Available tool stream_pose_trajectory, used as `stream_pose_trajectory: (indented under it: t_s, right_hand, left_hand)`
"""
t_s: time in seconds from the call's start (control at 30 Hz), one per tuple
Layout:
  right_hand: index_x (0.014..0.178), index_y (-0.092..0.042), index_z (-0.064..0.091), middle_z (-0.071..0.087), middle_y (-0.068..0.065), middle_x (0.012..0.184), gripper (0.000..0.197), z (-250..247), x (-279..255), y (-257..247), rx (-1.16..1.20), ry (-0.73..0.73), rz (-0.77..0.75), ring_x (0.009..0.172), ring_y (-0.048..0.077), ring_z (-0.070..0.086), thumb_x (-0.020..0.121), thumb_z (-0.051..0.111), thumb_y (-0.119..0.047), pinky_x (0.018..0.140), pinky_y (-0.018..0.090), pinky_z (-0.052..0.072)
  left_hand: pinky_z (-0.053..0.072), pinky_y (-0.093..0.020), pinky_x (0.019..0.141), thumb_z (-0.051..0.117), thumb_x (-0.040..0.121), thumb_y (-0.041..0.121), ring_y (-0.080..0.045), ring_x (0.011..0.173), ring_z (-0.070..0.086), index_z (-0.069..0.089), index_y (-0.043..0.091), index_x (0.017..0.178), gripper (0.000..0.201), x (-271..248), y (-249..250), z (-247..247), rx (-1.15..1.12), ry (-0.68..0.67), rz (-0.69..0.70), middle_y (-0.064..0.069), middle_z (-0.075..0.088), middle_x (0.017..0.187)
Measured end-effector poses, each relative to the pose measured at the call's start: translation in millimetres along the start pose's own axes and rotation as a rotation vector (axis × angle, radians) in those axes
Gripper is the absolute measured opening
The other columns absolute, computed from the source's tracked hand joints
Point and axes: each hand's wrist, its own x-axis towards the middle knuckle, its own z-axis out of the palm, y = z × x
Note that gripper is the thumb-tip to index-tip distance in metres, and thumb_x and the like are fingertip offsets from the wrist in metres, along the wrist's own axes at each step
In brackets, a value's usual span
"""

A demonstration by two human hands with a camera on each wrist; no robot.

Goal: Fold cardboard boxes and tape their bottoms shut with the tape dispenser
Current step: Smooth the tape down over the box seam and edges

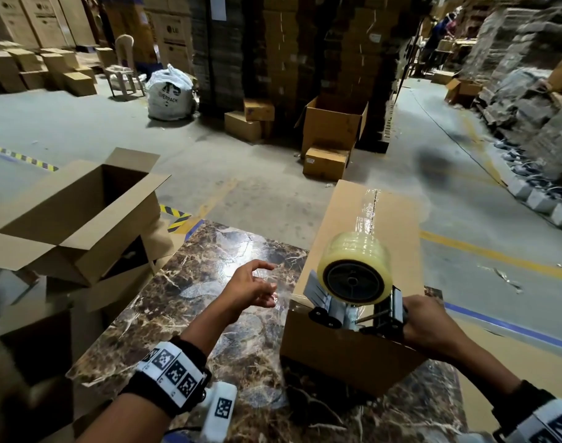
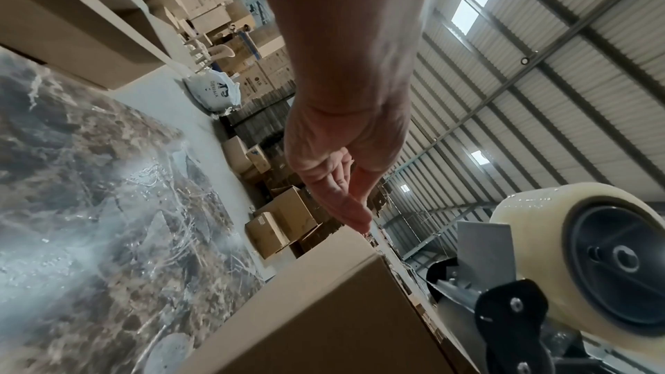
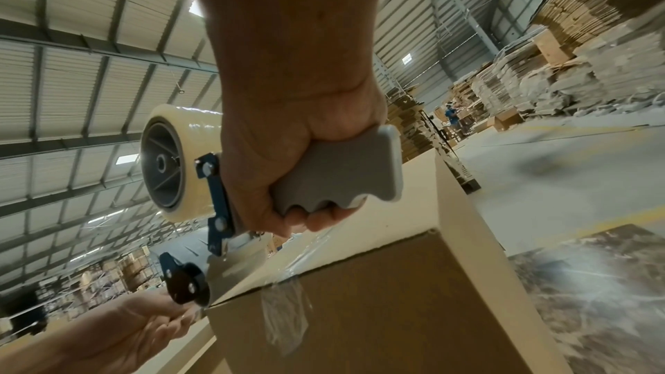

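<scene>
A long cardboard box (image 1: 347, 238) lies on the marbled table (image 1: 190, 314), its flaps closed upward with clear tape (image 1: 367, 215) along the seam. My right hand (image 1: 428, 327) grips the grey handle (image 3: 345, 169) of the tape dispenser (image 1: 353, 289) at the box's near end; the tape end runs down over the near face (image 3: 284, 314). A clear tape roll (image 2: 583, 255) sits on the dispenser. My left hand (image 1: 251, 287) hovers just left of the box (image 2: 324, 309) with fingers spread and loose, holding nothing.
An open, erected box (image 1: 78, 219) sits on other cardboard at the table's left. More boxes (image 1: 332, 135), a white sack (image 1: 171, 92) and tall cardboard stacks stand on the concrete floor beyond. A person (image 3: 451, 115) works far off on the right.
</scene>
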Motion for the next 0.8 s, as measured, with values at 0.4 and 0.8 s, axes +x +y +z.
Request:
stream_pose_trajectory:
  t_s: [0.4, 0.8]
  right_hand:
    - [0.068, -0.017, 0.06, 0.059, -0.008, 0.064, 0.022, 6.2, -2.9, -9.2, -0.05, 0.001, 0.0, 0.059, 0.01, 0.056, 0.083, 0.071, -0.027, 0.048, 0.022, 0.035]
    - [0.078, -0.015, 0.068, 0.068, -0.001, 0.071, 0.017, 10.7, 3.0, 3.8, 0.057, -0.06, -0.066, 0.064, 0.016, 0.062, 0.08, 0.074, -0.031, 0.052, 0.03, 0.044]
  left_hand:
    - [0.055, -0.033, 0.057, 0.06, 0.087, -0.011, -0.022, 0.06, 0.064, 0.049, 0.014, 0.123, 0.045, 6.0, -25.3, 8.9, -0.005, -0.03, -0.069, -0.023, 0.066, 0.08]
    - [0.056, -0.032, 0.05, 0.07, 0.09, 0.023, -0.029, 0.063, 0.07, 0.038, 0.019, 0.143, 0.062, 6.5, -7.8, 23.0, 0.592, -0.054, -0.187, -0.023, 0.058, 0.123]
